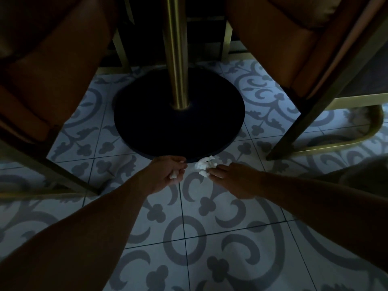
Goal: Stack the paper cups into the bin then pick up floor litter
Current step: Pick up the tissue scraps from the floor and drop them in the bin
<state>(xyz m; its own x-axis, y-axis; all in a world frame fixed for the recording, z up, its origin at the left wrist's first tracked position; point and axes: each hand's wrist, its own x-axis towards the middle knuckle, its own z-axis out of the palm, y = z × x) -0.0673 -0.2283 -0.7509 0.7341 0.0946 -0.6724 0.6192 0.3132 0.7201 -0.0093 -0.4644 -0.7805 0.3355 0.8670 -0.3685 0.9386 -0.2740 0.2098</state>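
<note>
Crumpled white tissue under right hand's fingertips.

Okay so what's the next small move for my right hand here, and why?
Probably close the right hand on the crumpled white tissue and lift it: its fingertips already touch the wad lying by the table base, while the left hand already holds a scrap.

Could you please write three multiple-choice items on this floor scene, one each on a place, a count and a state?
1. The larger crumpled tissue lies:
A. on a chair seat
B. on the tiled floor at the edge of the round table base
C. in a bin

2. White paper scraps in view:
A. two
B. four
C. none

3. The left hand is:
A. flat and open
B. closed on a small paper scrap
C. out of view

Answers: 1 B, it rests beside the dark base; 2 A, one per hand; 3 B, white paper shows within its grip, while the right hand touches the tissue.
</note>
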